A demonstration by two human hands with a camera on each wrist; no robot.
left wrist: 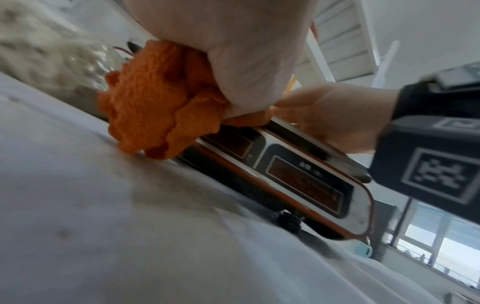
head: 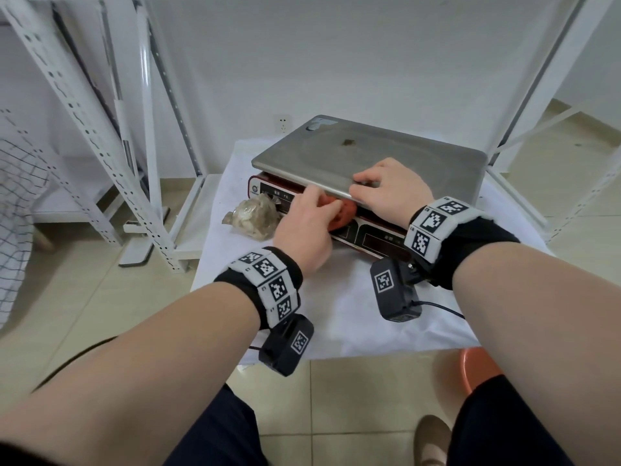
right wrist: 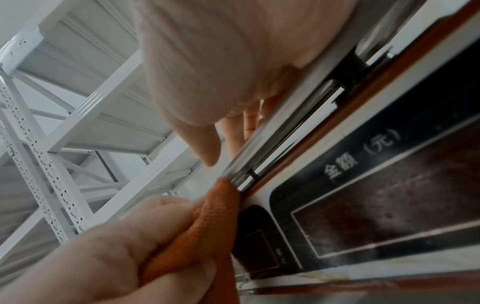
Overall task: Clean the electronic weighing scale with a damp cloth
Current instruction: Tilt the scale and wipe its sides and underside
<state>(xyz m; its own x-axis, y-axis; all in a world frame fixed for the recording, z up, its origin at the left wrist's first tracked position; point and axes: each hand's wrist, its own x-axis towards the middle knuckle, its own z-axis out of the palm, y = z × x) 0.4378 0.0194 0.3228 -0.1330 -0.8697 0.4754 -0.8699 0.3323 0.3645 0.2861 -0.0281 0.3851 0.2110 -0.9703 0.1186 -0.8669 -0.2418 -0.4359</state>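
Orange and bunched, the knitted damp cloth (head: 341,213) sits in the left hand (head: 304,227), whose fingers and thumb curl round it and press it against the red-rimmed front display panel of the electronic weighing scale (head: 369,237). From the left wrist view the cloth (left wrist: 155,102) bulges out below the fist, its lower folds touching the white sheet under the hand. From the right wrist view a fold of the cloth (right wrist: 207,226) reaches up to the underside edge of the steel weighing platter (head: 369,153).

Just beside the left hand, the right hand (head: 386,190) lies on the near edge of that flat grey platter, fingers bent over the rim and the thumb below it (so the hand clasps the platter's lip). The two hands are almost touching. A dark display window (right wrist: 389,205) with white printed characters above it sits directly under the right hand.

Left of the left hand, on the white cloth-covered table (head: 336,314), rests a crumpled clear plastic bag of pale brownish bits (head: 253,218), near the scale's corner. Beyond both hands, a small brown smudge (head: 347,142) marks the platter's far half. Both wrists wear black bands with square-patterned tags (head: 272,284). White perforated metal shelving uprights (head: 84,122) stand beyond and to the left of the left hand.
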